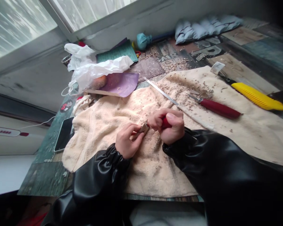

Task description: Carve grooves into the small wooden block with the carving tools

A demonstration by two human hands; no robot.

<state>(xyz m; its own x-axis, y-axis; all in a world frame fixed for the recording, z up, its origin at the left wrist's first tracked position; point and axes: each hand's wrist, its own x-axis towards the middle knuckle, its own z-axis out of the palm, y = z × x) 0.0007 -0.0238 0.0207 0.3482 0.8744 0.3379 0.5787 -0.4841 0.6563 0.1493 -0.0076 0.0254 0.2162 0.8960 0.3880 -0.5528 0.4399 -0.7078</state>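
Observation:
My left hand point(129, 140) pinches a small piece of wood point(143, 128) between thumb and fingers, low over a cream towel. My right hand point(168, 125) is wrapped round the red handle point(165, 123) of a carving tool. The tool's working end meets the wood piece, and my fingers partly hide it. The towel point(101, 117) under both hands is strewn with wood shavings. To the right on the towel lies a second carving knife with a dark red handle point(220, 108). A thin metal strip like a ruler point(160, 90) lies beyond my right hand.
At the right is a yellow-handled cutter point(258, 95). A white plastic bag point(101, 69) and purple sheet point(126, 84) lie at the back left. A phone point(63, 135) rests by the towel's left edge. Light blue cushion-like bundles point(205, 29) line the back wall.

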